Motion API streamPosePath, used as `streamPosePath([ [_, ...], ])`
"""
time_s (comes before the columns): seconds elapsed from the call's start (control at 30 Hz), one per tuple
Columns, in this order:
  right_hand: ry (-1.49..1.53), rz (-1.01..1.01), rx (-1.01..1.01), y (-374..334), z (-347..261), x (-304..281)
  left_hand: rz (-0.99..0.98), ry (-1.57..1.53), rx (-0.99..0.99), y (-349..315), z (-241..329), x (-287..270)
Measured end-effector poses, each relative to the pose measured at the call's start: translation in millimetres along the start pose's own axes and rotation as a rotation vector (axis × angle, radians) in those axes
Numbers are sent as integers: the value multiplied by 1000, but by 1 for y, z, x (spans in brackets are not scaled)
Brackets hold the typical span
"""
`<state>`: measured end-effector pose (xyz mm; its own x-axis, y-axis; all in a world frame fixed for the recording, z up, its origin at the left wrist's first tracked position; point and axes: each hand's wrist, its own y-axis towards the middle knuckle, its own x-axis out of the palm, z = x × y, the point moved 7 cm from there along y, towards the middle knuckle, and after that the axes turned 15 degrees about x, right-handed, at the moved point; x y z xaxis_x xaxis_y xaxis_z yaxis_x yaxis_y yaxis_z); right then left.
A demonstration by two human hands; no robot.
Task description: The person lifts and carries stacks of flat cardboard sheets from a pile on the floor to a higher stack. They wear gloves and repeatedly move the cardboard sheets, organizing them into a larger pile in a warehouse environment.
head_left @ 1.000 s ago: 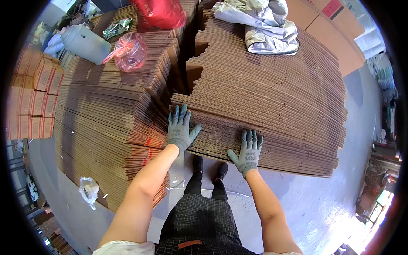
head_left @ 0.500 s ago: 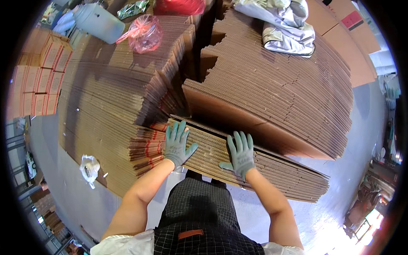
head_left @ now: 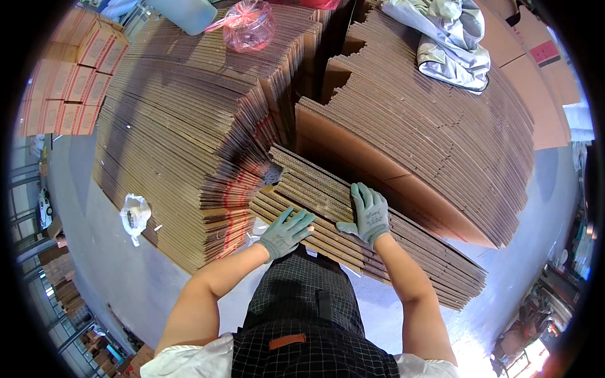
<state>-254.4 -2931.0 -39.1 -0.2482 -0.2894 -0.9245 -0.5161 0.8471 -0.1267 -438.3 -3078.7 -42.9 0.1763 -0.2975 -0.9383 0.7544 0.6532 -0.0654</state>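
Note:
A bundle of folded cardboard box blanks stands on edge in front of me, slanting from near the middle down to the right. My left hand, in a grey-green glove, lies on the near blanks at the bundle's left end, fingers stretched and pointing right. On the bundle's middle rests my right hand, gloved alike, its fingers pointing away and its thumb spread to the left. Neither hand is closed around the bundle. Beneath the left hand, the near blanks are fanned slightly apart from the rest.
A long row of blanks stands at the left, another row beyond the bundle. On them lie a pink plastic bag, silvery cloth and clear plastic wrap. Stacked cartons rise at the far left.
The bundle's left end has come away from the left row, leaving a gap. My left hand has moved nearer and to the right. The near blanks have fanned out toward me.

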Motion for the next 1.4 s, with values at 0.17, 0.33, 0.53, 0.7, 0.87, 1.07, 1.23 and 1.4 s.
streamPosePath([
  [0.17, 3, 6, 18, 1, 0, -3, 64, 21, -78, 8, -8, -7],
  [0.33, 14, 7, 8, -2, -1, 0, 37, 89, -94, -1, -3, 0],
  [0.53, -36, -38, 36, 4, 3, -1, 157, 72, -52, -10, 5, -4],
  [0.7, -205, -148, 86, 13, -6, -4, 148, 105, -21, -4, -2, 1],
  [0.87, -112, -92, 48, 7, 0, 3, 227, 114, -50, 15, -17, -13],
  [1.07, -69, -92, 34, 0, 1, 14, 197, 168, -96, 11, -14, -3],
  [1.23, -30, -63, 36, 5, 5, 13, 163, 84, -92, 1, -8, 2],
  [1.4, -31, -33, 71, 2, 7, 2, 116, 62, -98, 2, -8, -3],
])
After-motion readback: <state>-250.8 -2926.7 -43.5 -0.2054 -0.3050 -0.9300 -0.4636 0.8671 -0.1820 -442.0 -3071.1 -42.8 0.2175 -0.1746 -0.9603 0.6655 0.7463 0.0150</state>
